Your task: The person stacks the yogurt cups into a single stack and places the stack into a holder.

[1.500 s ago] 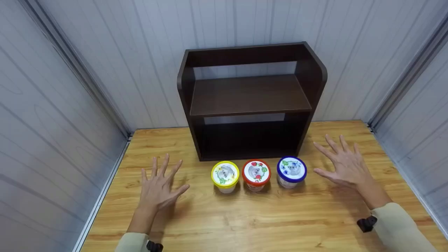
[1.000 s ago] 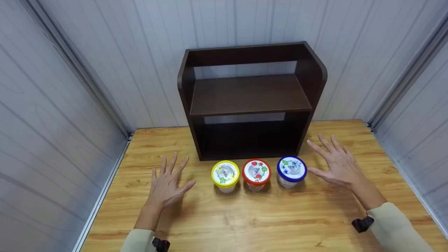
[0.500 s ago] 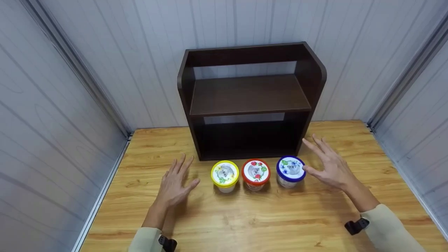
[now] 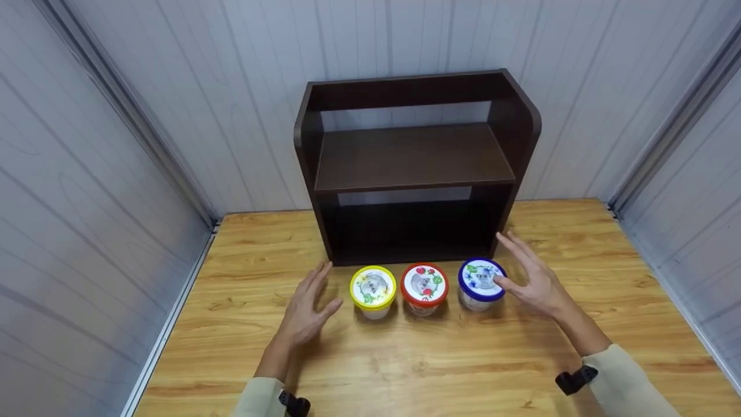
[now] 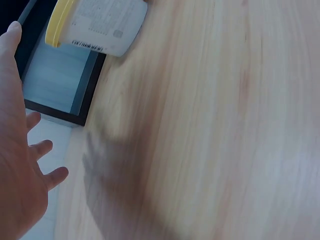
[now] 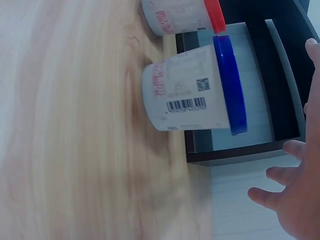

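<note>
Three lidded paper tubs stand upright in a row on the wooden table. The yellow-lidded tub (image 4: 373, 288) is on the left, the red-lidded tub (image 4: 424, 285) in the middle, the blue-lidded tub (image 4: 481, 282) on the right. My left hand (image 4: 304, 313) hovers just left of the yellow-lidded tub, fingers extended and thumb apart. My right hand (image 4: 538, 284) is beside the blue-lidded tub, its thumb tip overlapping the lid's edge in the head view. In the right wrist view a gap shows between that hand and the blue lid (image 6: 230, 85). Both hands hold nothing.
A dark brown two-tier shelf (image 4: 414, 156) stands on the wooden table (image 4: 417, 370) directly behind the tubs, against the back wall (image 4: 243, 87). Panelled walls close in the table at left (image 4: 92, 231) and right (image 4: 694, 202). A small black camera sits on each wrist.
Both hands have moved inward: the left one rightward toward the yellow-lidded tub, the right one leftward toward the blue-lidded tub. Their spread fingers have drawn closer together. The tubs have stayed put.
</note>
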Motion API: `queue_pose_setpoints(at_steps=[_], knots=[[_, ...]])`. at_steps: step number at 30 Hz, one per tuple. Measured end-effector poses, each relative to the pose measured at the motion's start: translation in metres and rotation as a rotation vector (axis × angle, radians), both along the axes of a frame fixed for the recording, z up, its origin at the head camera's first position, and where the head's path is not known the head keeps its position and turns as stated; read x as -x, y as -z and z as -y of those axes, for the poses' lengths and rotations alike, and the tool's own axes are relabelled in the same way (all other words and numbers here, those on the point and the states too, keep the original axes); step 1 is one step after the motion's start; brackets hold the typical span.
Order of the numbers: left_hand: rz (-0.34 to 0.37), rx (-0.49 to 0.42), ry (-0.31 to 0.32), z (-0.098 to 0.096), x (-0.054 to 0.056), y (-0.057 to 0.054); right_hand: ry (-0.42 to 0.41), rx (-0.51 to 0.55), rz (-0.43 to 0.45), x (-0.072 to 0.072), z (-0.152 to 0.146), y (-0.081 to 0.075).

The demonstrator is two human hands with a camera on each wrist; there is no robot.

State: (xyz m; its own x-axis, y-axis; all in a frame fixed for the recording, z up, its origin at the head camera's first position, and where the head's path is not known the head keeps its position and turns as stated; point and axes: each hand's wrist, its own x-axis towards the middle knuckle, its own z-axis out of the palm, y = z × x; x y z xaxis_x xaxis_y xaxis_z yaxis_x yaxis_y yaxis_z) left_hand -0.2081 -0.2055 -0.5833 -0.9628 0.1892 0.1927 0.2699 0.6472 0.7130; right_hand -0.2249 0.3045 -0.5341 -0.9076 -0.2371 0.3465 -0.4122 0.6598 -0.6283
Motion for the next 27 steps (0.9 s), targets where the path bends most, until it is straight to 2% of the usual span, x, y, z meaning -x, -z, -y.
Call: queue_pose_setpoints(at_steps=[10, 15, 23, 27], knots=[[0.076, -0.197, 0.049, -0.018, 0.003, 0.007, -0.018, 0.156, 0.077, -0.005, 0.010, 0.021], [0.079, -0.236, 0.051, -0.026, 0.003, 0.011, -0.024, 0.248, 0.101, -0.007, 0.014, 0.031], [0.109, -0.337, 0.056, -0.038, 0.003, 0.015, -0.014, 0.304, 0.103, -0.009, 0.019, 0.047], [0.103, -0.376, 0.079, -0.044, 0.002, 0.015, -0.021, 0.346, 0.143, -0.009, 0.020, 0.052]])
